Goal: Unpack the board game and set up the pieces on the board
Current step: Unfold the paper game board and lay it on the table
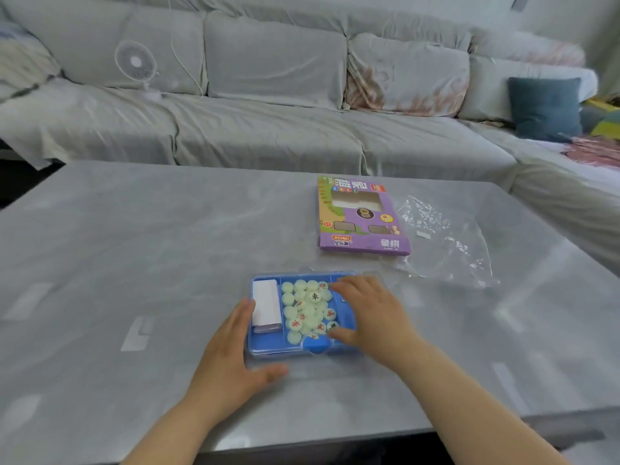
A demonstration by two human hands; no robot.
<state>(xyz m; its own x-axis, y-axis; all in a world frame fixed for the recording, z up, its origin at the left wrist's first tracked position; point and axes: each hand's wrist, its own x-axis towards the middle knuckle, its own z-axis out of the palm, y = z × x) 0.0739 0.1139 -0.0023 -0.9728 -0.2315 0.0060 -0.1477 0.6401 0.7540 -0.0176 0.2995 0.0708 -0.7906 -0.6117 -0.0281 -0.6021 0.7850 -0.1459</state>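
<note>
purple box [364, 238] beyond blue tray [268, 343] | plastic bag [446, 239] beside | fan [136, 62] on sofa [268, 135]

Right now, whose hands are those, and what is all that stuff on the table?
They are a person's own hands, seen by a camera worn on the head, looking down. On the grey table sits a blue tray full of round Chinese chess pieces, with a folded white sheet in its left compartment. The left hand rests flat against the tray's left side. The right hand lies over its right side; whether it has a grip on it is unclear. Behind are the purple game box and a clear plastic bag, then a sofa.
</note>
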